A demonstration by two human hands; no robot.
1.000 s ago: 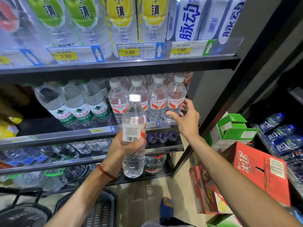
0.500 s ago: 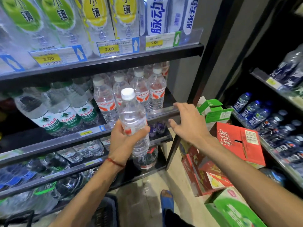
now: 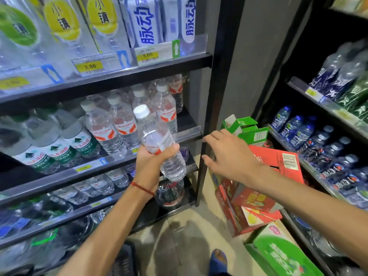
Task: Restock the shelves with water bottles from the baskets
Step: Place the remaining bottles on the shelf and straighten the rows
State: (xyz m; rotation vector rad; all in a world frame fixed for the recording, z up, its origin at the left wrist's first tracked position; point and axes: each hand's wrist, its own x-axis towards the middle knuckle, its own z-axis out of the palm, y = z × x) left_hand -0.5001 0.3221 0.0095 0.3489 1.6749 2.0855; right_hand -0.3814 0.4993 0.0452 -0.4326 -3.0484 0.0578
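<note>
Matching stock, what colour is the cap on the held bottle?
White cap on the bottle; head view shows it best.

Red cardboard cartons (image 3: 278,162) lie stacked on the floor (image 3: 199,226), with an open green-and-white box (image 3: 249,130) behind them, a green carton (image 3: 282,253) nearer and a blue sandal (image 3: 218,259) beside it.

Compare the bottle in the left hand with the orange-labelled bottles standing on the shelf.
The held bottle is tilted, cap leaning left, while the shelf bottles stand on their bases. The held bottle is gripped mid-body by the left hand in front of the shelf; the shelf bottles sit in rows, untouched. Both are clear, white-capped, with orange-and-white labels.
</note>
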